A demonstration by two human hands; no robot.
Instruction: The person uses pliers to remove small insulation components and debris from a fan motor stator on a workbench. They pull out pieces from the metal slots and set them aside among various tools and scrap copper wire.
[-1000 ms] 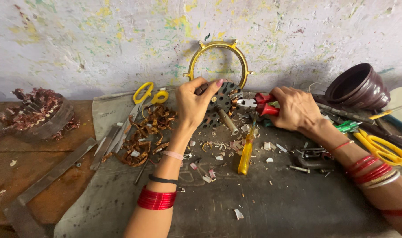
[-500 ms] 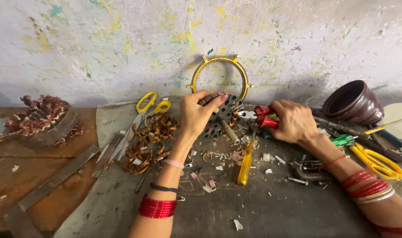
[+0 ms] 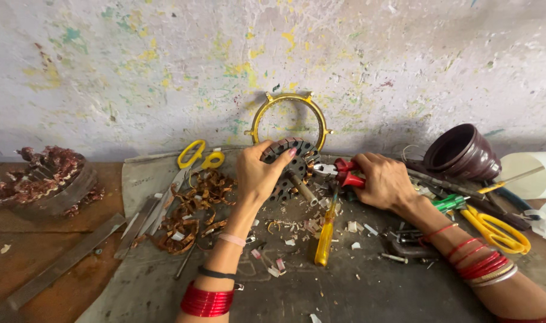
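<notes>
My left hand (image 3: 258,173) grips the rim of a round dark slotted metal core (image 3: 292,164) and holds it tilted on edge on the grey mat (image 3: 368,287). My right hand (image 3: 383,179) holds red-handled pliers (image 3: 343,172) whose jaws point left at the core's edge. A short shaft sticks out of the core's middle toward me. A yellow-handled screwdriver (image 3: 325,236) lies on the mat just below the two hands. Bits of cut insulation and wire are scattered under the core.
A brass ring (image 3: 289,122) leans on the stained wall behind. Yellow scissors (image 3: 196,157) and a heap of copper wire scraps (image 3: 192,209) lie left. A dark pot (image 3: 461,152), a second pair of yellow scissors (image 3: 497,230) and a white tube (image 3: 527,173) sit right; another wound coil (image 3: 43,179) is far left.
The view has shifted slightly; both hands stay on the core and pliers, and the pliers' jaws sit a little closer to the core's edge.
</notes>
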